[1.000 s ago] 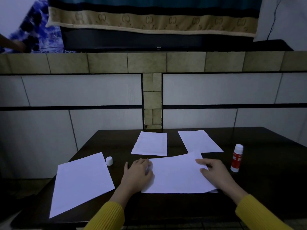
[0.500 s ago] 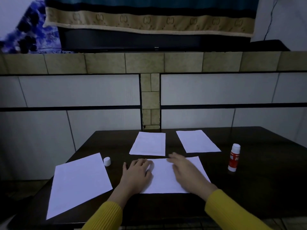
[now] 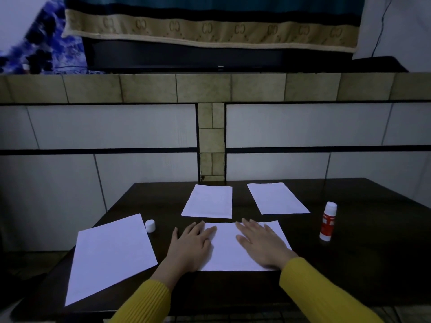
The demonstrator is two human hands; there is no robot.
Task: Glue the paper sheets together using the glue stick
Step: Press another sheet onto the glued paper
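Note:
A white paper sheet [image 3: 227,250] lies flat near the front of the dark table [image 3: 349,264]. My left hand [image 3: 191,248] rests flat on its left edge, fingers straight. My right hand [image 3: 261,243] presses flat on the sheet's right half, fingers spread. A red and white glue stick [image 3: 328,221] stands upright to the right, apart from both hands. Its white cap [image 3: 150,225] sits on the table to the left. Another large sheet [image 3: 109,252] lies at the left front. Two smaller sheets [image 3: 208,201] [image 3: 276,198] lie further back.
A tiled wall [image 3: 140,127] rises right behind the table's far edge. Above it a ledge carries a dark object draped with a patterned cloth [image 3: 210,29]. The left sheet overhangs the table's front left edge.
My right hand moved from the sheet's right edge toward its middle and now lies flat on it. The sheet lies flatter and squarer. My left hand stayed in place.

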